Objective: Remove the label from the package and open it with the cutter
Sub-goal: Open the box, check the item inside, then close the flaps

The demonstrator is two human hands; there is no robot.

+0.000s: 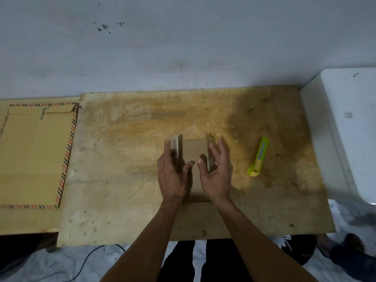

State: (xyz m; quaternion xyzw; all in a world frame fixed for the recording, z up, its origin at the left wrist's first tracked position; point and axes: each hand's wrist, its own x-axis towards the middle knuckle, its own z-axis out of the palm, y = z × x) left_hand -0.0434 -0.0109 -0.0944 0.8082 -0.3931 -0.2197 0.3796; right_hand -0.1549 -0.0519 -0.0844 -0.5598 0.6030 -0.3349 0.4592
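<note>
While no writing shows, hands (173,176) flank the package (193,151).

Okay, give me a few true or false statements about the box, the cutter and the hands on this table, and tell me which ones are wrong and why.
1. The cutter lies on the table, held by neither hand. True.
2. The box has its flaps standing up on both sides. True.
3. The right hand is gripping the cutter. False: the right hand is at the box, and the cutter lies apart to its right.
4. The left hand rests on the big envelope. False: it is at the left flap of the box; the envelope lies far to the left, untouched.
5. The cutter is yellow-green. True.
</note>
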